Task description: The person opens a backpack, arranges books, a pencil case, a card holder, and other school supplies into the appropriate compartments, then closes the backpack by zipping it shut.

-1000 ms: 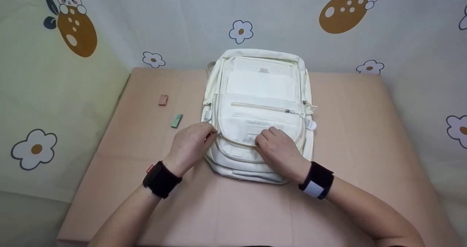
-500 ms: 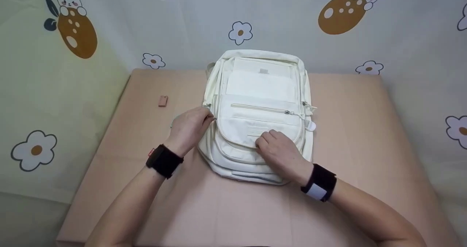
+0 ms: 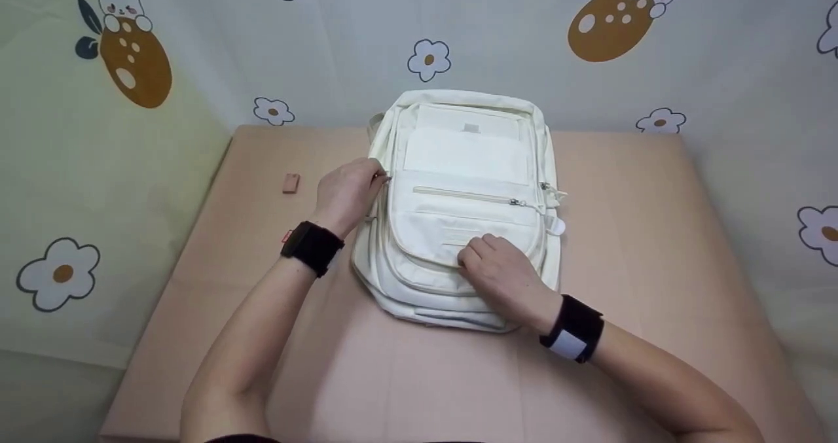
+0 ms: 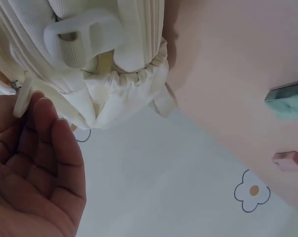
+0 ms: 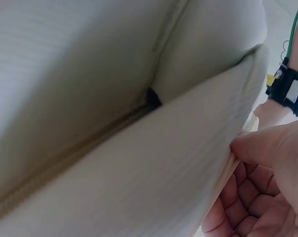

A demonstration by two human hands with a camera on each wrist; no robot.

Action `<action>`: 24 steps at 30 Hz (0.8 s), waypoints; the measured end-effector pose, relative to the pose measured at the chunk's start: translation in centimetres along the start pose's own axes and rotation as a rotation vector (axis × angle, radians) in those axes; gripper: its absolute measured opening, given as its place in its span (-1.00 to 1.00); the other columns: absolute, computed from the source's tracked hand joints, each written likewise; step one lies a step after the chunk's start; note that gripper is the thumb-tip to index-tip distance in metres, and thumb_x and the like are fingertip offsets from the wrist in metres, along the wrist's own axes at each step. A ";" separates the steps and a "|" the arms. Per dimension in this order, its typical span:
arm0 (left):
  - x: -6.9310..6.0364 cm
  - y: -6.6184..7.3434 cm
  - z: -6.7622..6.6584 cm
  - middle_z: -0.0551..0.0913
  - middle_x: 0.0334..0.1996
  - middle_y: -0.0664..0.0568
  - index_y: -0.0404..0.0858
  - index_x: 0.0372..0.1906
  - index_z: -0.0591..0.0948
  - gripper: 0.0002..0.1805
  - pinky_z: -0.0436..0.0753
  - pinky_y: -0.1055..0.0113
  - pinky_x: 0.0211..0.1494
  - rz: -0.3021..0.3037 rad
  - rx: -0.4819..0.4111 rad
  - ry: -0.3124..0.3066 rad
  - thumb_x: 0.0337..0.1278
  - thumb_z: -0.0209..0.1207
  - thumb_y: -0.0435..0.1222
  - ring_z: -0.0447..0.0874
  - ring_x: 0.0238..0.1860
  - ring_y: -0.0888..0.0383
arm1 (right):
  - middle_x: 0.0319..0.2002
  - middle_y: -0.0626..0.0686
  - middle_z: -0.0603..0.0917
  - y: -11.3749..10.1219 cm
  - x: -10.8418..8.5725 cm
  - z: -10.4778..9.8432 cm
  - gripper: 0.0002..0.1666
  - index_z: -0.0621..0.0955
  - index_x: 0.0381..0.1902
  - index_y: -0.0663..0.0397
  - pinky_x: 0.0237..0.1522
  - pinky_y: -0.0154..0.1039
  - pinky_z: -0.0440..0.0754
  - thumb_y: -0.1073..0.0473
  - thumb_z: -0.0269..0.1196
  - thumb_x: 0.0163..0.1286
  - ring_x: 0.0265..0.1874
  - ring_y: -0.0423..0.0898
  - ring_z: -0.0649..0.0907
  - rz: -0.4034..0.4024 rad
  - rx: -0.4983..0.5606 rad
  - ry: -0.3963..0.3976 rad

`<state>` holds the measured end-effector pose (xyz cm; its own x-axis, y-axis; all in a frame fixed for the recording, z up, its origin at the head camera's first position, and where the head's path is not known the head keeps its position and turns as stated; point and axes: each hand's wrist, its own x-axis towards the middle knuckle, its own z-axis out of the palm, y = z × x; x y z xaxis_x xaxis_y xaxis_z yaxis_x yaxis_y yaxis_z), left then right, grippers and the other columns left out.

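Observation:
A cream backpack (image 3: 468, 152) lies on the table with its front pocket side up. My left hand (image 3: 350, 191) is at its left edge. There it pinches a pale zipper pull (image 4: 23, 98), whose metal slider (image 4: 15, 87) sits on the zipper just beyond the fingertips. At the lower front, my right hand (image 3: 501, 273) pinches the edge of a pocket between thumb and curled fingers. In the right wrist view, the pale fabric (image 5: 139, 163) beside this hand has a dark-ended seam inside a fold.
A small pink block (image 3: 291, 183) lies on the table (image 3: 216, 338) left of the backpack. A green block (image 4: 289, 102) shows in the left wrist view; the left hand covers it in the head view. Patterned cloth walls (image 3: 353, 44) enclose the back and sides.
My left hand has moved away from me along the backpack's left edge, holding the zipper pull, and now hides the green block in the head view. The right hand has stayed nearly still.

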<state>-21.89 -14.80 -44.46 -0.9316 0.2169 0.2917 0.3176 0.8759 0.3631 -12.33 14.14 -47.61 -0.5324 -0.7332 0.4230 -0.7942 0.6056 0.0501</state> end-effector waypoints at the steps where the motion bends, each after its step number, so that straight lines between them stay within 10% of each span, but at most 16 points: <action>1: 0.3 -0.1 0.1 0.70 -0.28 0.03 -0.19 -0.19 0.68 -0.85 0.59 0.10 -0.31 -0.003 0.002 0.002 0.44 0.23 -0.18 0.64 -0.35 0.05 | -0.35 0.03 0.54 0.0 0.0 0.0 -0.86 0.54 -0.29 0.14 -0.34 -0.16 0.46 0.21 0.23 0.47 -0.36 -0.01 0.50 0.001 0.002 0.005; 14: -0.8 -0.1 0.6 0.68 -0.03 -0.12 -0.24 0.21 0.64 -0.65 0.64 0.03 -0.16 0.086 0.034 0.076 0.40 0.18 -0.28 0.66 -0.10 -0.08 | -0.34 -0.02 0.61 0.4 -0.6 0.0 -0.96 0.65 -0.27 0.07 -0.35 -0.17 0.50 0.30 0.32 0.37 -0.36 -0.03 0.55 0.021 0.112 0.135; 24: -3.7 2.1 -0.5 0.44 0.45 -0.02 -0.12 0.48 0.44 -0.23 0.17 0.09 0.55 0.620 -0.066 -0.076 0.30 0.23 0.19 0.28 0.50 0.02 | -0.28 0.01 0.64 1.1 0.8 -3.3 -0.90 0.63 -0.23 0.12 -0.31 -0.12 0.52 0.35 0.34 0.35 -0.33 0.00 0.58 0.045 0.193 0.221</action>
<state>-17.66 -13.93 -44.35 -0.5797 0.7082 0.4030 0.8109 0.5496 0.2008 -12.67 15.27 -44.26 -0.5086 -0.6090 0.6086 -0.8233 0.5508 -0.1369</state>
